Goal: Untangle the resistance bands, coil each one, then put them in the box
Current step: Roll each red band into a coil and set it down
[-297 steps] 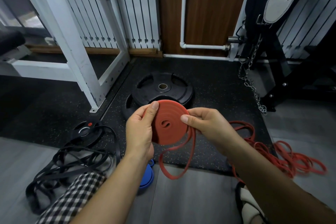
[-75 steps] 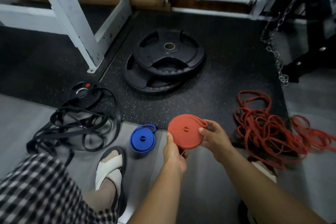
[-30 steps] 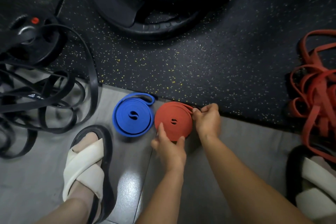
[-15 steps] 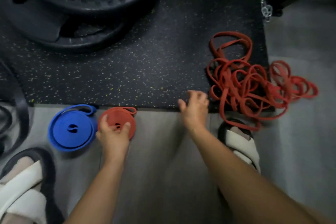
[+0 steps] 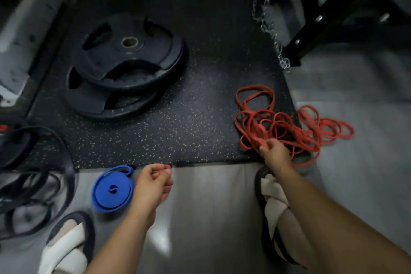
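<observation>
- Far left, loose black bands (image 5: 33,187) sprawl flat and rubbery on the floor, not yet coiled.
- The blue coil (image 5: 112,189), a tight flat spiral, lies parked beside my left hand (image 5: 151,187).
- My left hand's curled fingers cover the red coil (image 5: 165,194); grip unclear.
- My right hand (image 5: 275,153) pinches a strand of the tangled red bands (image 5: 278,124), likely the next to free.
- No box visible.

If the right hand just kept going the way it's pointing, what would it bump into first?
The right hand already pinches the tangled red bands; going on, it would likely plough deeper into that pile, though depth is unclear.
</observation>
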The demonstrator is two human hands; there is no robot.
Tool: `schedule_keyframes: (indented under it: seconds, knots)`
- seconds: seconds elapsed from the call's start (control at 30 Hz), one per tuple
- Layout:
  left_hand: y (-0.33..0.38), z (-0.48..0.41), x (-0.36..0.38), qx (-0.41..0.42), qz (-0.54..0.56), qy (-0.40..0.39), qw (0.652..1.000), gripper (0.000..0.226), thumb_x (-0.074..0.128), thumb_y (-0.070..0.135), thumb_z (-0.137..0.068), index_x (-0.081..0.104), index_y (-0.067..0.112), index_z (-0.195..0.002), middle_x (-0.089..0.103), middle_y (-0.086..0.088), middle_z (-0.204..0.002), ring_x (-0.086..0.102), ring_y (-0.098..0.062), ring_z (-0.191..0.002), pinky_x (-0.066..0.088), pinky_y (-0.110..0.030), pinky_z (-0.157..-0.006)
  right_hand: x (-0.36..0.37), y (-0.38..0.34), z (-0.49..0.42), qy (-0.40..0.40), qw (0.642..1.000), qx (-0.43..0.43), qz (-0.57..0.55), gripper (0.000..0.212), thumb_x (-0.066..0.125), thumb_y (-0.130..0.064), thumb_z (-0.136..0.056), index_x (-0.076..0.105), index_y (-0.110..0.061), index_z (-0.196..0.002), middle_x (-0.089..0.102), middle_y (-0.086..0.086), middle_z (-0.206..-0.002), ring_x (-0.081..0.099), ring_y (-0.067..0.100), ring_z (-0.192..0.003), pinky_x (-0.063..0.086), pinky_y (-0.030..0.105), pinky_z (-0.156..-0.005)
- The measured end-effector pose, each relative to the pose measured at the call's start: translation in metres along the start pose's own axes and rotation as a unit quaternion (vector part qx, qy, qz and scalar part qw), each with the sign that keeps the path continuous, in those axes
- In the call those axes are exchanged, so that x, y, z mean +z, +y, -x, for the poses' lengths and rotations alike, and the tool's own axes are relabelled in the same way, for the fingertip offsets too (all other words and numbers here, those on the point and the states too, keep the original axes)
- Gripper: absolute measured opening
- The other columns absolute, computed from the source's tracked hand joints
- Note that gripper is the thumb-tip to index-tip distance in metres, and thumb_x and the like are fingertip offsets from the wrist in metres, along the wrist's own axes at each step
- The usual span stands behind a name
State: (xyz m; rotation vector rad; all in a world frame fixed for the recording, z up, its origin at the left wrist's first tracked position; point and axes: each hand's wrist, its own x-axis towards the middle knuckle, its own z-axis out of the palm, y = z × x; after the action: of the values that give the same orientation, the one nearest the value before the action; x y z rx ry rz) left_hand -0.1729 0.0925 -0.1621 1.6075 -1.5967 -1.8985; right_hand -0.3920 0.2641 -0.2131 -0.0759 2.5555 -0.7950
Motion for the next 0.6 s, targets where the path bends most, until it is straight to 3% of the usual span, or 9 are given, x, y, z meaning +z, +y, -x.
schedule_keyframes:
  seconds: [0.13,0.3,0.37,0.43,0.53,0.6]
  knots:
    - [0.045,0.029,-0.006,0.033,-0.019,-0.042,0.998,0.013,0.053,0.005,-0.091,0.051,0.015,-0.083,0.056,-0.01,-0.082,0.055,-0.019,-0.069,0.043,-0.024,-0.057,-0.091,-0.078,0.01,0.104,0.98,-0.149,-0.076,0.022,0.053,-0.011,-0.091,0.061,-0.005,-0.111,0.064,0.014,-0.105,0.057,0.026,-0.1,0.039,0.029,-0.078]
    - [0.109,0.083,-0.03,0.124,-0.03,-0.091,0.988,0.009,0.053,0.006,-0.091,0.051,0.013,-0.086,0.054,-0.008,-0.081,0.053,-0.015,-0.064,0.042,-0.012,-0.043,-0.207,-0.165,0.05,0.207,0.923,-0.272,-0.176,0.021,0.05,-0.007,-0.091,0.062,-0.003,-0.108,0.066,0.017,-0.1,0.056,0.018,-0.086,0.042,0.026,-0.073]
    - [0.131,0.108,-0.047,0.157,-0.022,-0.103,0.982,0.007,0.054,0.007,-0.091,0.053,0.013,-0.087,0.056,-0.008,-0.083,0.055,-0.015,-0.065,0.044,-0.011,-0.045,-0.243,-0.191,0.081,0.183,0.915,-0.308,-0.182,0.022,0.049,-0.009,-0.092,0.063,-0.005,-0.109,0.065,0.007,-0.083,0.058,0.013,-0.073,0.05,0.024,-0.07]
    - [0.146,0.132,-0.064,0.184,-0.016,-0.114,0.976,0.004,0.055,0.006,-0.09,0.055,0.01,-0.09,0.057,-0.009,-0.082,0.055,-0.014,-0.064,0.045,-0.011,-0.046,-0.261,-0.208,0.117,0.143,0.91,-0.349,-0.17,0.02,0.049,-0.011,-0.093,0.062,-0.008,-0.109,0.059,-0.002,-0.073,0.055,0.008,-0.064,0.047,0.015,-0.059]
    - [0.153,0.159,-0.081,0.199,-0.047,-0.132,0.97,0.008,0.056,0.007,-0.09,0.057,0.007,-0.097,0.06,-0.008,-0.083,0.057,-0.014,-0.067,0.046,-0.012,-0.05,-0.26,-0.217,0.163,0.164,0.876,-0.398,-0.216,0.022,0.05,-0.013,-0.093,0.062,-0.009,-0.111,0.059,0.0,-0.086,0.057,0.014,-0.082,0.047,0.022,-0.072]
    - [0.15,0.169,-0.087,0.196,-0.074,-0.148,0.967,0.01,0.057,0.009,-0.089,0.058,0.009,-0.099,0.062,-0.007,-0.086,0.06,-0.014,-0.071,0.047,-0.017,-0.058,-0.25,-0.215,0.176,0.164,0.876,-0.376,-0.254,0.024,0.051,-0.013,-0.093,0.061,-0.006,-0.113,0.061,0.003,-0.092,0.057,0.015,-0.082,0.047,0.022,-0.071]
